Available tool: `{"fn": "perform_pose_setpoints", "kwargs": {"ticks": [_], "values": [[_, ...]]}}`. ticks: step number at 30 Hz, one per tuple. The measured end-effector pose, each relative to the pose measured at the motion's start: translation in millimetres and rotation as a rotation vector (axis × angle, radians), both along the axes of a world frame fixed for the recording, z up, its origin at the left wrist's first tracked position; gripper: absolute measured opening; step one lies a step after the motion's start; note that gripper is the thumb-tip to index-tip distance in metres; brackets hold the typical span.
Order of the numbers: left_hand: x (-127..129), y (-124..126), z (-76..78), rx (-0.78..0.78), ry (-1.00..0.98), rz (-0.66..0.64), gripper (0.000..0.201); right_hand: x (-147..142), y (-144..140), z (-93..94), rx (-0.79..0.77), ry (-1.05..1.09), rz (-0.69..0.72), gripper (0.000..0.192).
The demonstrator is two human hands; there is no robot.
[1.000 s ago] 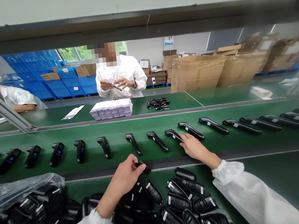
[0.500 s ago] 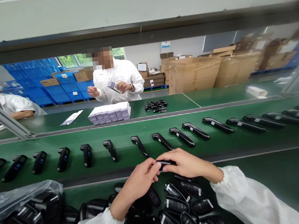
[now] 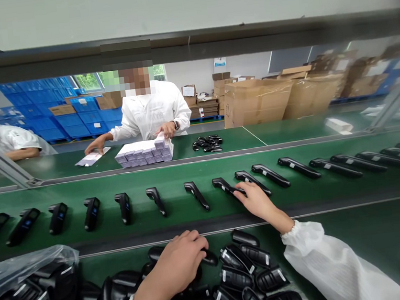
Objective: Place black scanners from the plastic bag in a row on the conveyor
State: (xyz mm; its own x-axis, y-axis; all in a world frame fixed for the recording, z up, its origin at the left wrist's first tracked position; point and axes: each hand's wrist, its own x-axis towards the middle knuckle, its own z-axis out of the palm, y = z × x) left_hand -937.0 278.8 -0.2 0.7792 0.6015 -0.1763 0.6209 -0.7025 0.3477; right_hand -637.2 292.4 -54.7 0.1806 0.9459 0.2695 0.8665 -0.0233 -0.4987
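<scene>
Right hand (image 3: 258,202) extends over the green conveyor belt (image 3: 317,194), thumb and fingertips on the lower end of a black angled handheld device (image 3: 223,185), which lies in a row of similar ones (cannot tell whether the fingers pinch it or merely touch it). Left hand (image 3: 181,258), palm down with fingers bent, is over the heap of black ribbed covers (image 3: 236,276) on the near bench (image 3: 349,253), fingertips at a smooth black piece (image 3: 210,257); its grip, too, cannot be told.
</scene>
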Motion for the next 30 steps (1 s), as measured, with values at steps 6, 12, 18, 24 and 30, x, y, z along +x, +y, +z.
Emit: {"fn": "perform_pose_setpoints", "kwargs": {"ticks": [6, 12, 18, 24, 30], "values": [[-6, 10, 0.4, -0.194, -0.306, 0.296, 0.039, 21, -12, 20.3, -0.08, 0.151, -0.028, 0.025], [0, 14, 6.1, -0.533, -0.602, 0.533, 0.036, 14, -17, 3.3, -0.156, -0.142, -0.027, 0.039], [13, 17, 3.4, -0.771, -0.833, 0.665, 0.029, 15, -7, -14.0, -0.188, -0.428, -0.081, 0.039], [43, 20, -3.7, -0.736, -0.764, 0.785, 0.006, -10, -24, 15.1, 0.041, -0.306, 0.004, 0.049], [70, 18, -7.3, -0.789, -0.82, 0.757, 0.013, -58, -50, 52.3, -0.017, 0.022, 0.491, 0.029]]}}
